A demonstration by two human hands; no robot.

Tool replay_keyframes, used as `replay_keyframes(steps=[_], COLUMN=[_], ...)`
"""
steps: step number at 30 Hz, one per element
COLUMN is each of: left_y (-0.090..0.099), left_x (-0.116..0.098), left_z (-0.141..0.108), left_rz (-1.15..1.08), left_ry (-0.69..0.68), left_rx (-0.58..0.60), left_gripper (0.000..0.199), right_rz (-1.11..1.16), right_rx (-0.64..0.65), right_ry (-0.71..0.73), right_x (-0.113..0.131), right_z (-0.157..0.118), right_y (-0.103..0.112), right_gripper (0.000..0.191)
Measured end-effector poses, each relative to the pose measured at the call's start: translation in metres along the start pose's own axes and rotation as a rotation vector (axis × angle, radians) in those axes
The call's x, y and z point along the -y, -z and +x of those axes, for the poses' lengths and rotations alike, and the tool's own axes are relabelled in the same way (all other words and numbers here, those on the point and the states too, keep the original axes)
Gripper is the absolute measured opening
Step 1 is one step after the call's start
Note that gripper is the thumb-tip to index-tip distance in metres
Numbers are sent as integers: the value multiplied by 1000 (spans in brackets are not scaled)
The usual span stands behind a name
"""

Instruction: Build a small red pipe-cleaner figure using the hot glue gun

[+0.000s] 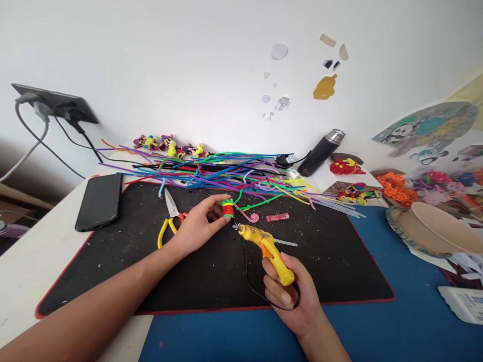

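My left hand pinches a small roll of coiled pipe cleaner in red, green and yellow between thumb and fingers. My right hand is wrapped round the handle of a yellow glue gun with an orange trigger. The gun's metal nozzle points left, just below and to the right of the roll, with a small gap visible. A clear glue stick shows behind the gun. A pink spiral of pipe cleaner lies right of the roll. Scissors with yellow and orange handles rest beside my left hand.
Many loose pipe cleaners lie along the wall, with small figures behind. A phone lies left, a red lighter on the black mat. A dark flask leans at the back. The gun's cord loops below.
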State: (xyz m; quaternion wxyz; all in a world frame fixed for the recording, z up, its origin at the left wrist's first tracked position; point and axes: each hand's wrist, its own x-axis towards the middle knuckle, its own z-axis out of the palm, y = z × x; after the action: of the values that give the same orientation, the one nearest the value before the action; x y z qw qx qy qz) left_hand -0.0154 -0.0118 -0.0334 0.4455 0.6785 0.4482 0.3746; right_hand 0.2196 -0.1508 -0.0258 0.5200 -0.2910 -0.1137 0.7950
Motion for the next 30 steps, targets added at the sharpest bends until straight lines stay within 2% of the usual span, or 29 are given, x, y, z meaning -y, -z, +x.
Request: replay_keyframes(steps=[6,10,14,19,30], left_y=[1,1,1,1,1], left_x=[-1,-3,-3,-2,-2], left_z=[0,-1,-1,-1,0], left_rz=[-1,1,0,0,12], left_ry=[13,27,27,31,42], left_rx=[12,29,28,33,30], left_gripper=[53,54,54,55,55], right_rz=[-106,-71,0,12,65], right_rx=[-31,77,157,205,333], right_ry=[74,147,200,178,115], right_x=[6,19,17,9,11], right_z=[-3,-6,-4,2,13], right_y=[-7,-12,-12,-13,-26], right_gripper=[23,24,25,29,21])
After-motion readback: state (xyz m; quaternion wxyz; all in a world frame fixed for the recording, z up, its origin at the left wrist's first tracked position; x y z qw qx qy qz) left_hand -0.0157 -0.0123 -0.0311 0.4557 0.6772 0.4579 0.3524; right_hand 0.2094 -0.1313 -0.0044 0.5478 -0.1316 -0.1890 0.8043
